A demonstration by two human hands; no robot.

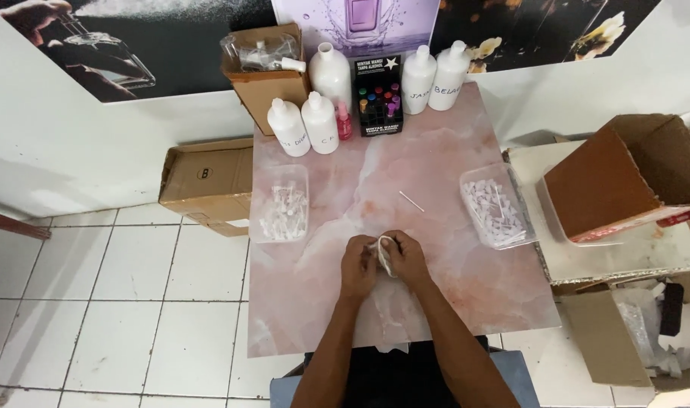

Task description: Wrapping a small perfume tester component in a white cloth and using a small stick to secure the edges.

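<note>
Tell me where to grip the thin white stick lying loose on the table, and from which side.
Grip the stick near its middle, from straight above. It lies flat on the pink table, slanting from upper left to lower right, with bare surface all round, so fingers should close across its width. It lies beyond both hands, which are together on a small white object, and nearer the right tray.

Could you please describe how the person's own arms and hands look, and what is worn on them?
Both forearms are bare up to the lower frame edge; no sleeves show. The left hand and the right hand wear no gloves. I see no watch, bracelet or ring, though small details are hard to tell at this size.
</note>
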